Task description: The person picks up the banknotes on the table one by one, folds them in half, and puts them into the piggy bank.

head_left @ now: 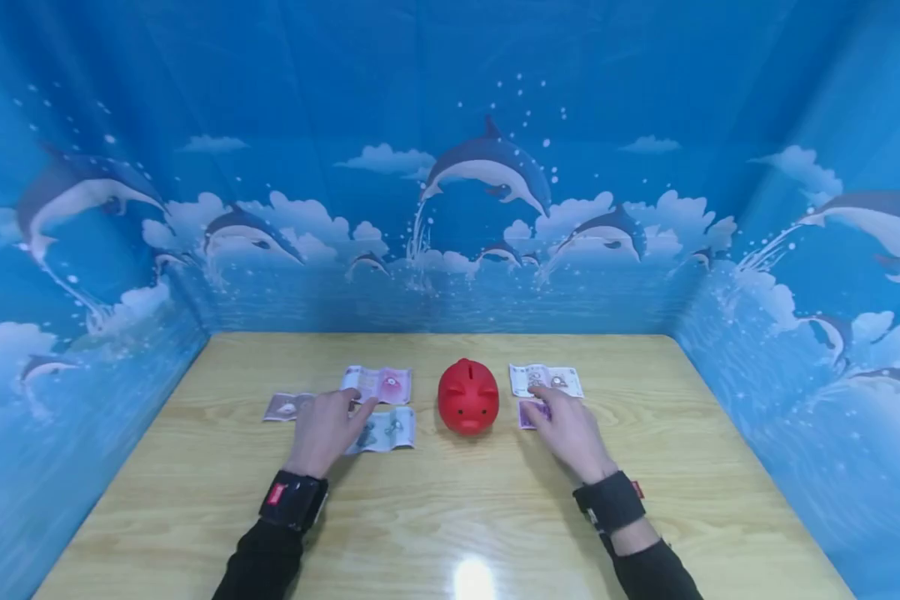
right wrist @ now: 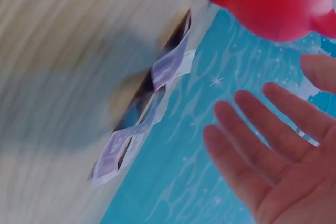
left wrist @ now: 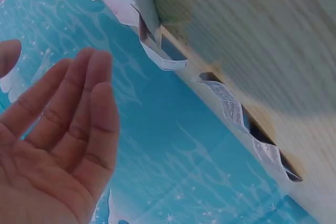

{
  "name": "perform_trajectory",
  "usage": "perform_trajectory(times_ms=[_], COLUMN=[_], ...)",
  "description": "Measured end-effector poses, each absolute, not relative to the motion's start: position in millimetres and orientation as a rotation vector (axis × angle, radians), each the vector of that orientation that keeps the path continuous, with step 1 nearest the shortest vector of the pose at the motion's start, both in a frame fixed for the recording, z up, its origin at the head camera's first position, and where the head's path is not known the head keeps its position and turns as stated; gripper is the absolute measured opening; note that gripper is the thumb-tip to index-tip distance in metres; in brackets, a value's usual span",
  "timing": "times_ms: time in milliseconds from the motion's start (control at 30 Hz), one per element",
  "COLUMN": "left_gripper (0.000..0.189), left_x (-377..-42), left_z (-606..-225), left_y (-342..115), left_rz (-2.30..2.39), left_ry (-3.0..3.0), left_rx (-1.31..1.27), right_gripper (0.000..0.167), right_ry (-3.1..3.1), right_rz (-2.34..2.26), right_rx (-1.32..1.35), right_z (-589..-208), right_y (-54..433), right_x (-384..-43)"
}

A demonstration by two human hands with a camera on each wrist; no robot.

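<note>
A red piggy bank (head_left: 468, 398) with a slot on top stands mid-table, facing the person. Left of it lie a pink banknote (head_left: 390, 387), a blue-green banknote (head_left: 393, 430) and a small brownish banknote (head_left: 280, 407). My left hand (head_left: 322, 432) hovers over these, partly hiding them; in the left wrist view its fingers are relaxed and hold nothing. On the piggy bank's right lie a pale banknote (head_left: 523, 379) and a purple banknote (right wrist: 111, 158). Above them is my right hand (head_left: 570, 433), palm bare and fingers loosely extended in the right wrist view.
The light wooden table (head_left: 420, 517) has a rounded back right corner. A blue dolphin-printed curtain (head_left: 307, 167) surrounds it at the back and both sides. Black bands (head_left: 294, 500) wrap both wrists. The creased notes bulge up from the tabletop.
</note>
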State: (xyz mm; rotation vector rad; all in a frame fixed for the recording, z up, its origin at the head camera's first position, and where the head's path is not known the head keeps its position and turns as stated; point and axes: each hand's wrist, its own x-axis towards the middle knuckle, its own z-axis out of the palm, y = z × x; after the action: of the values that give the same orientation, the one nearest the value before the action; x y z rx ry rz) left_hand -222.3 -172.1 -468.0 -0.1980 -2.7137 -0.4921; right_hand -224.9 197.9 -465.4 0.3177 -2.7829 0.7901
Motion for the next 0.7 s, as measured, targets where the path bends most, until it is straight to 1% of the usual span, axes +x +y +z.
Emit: perform_trajectory(times_ms=[200, 333, 533, 700], left_gripper=[0.035, 0.031, 0.033, 0.038], left_x=[-220, -219, -217, -218], left_z=[-468, -468, -470, -470], left_y=[-172, -173, -177, -178], left_rz=[-0.555, -0.567, -0.546, -0.519], left_ry=[-2.717, -2.696, -2.726, -2.812], left_rx=[-0.153, -0.139, -0.08, -0.051], right_gripper=[0.019, 0.01, 0.006, 0.013], right_ry=[-2.611, -2.53, -2.477, -2.485], right_rz=[0.749, 0.736, 0.769, 0.924], right_rx=[0.416, 0.506, 0.646, 0.782], right_z=[-460, -459, -458, -458], right_y=[182, 169, 149, 135], right_x=[-219, -216, -206, -199])
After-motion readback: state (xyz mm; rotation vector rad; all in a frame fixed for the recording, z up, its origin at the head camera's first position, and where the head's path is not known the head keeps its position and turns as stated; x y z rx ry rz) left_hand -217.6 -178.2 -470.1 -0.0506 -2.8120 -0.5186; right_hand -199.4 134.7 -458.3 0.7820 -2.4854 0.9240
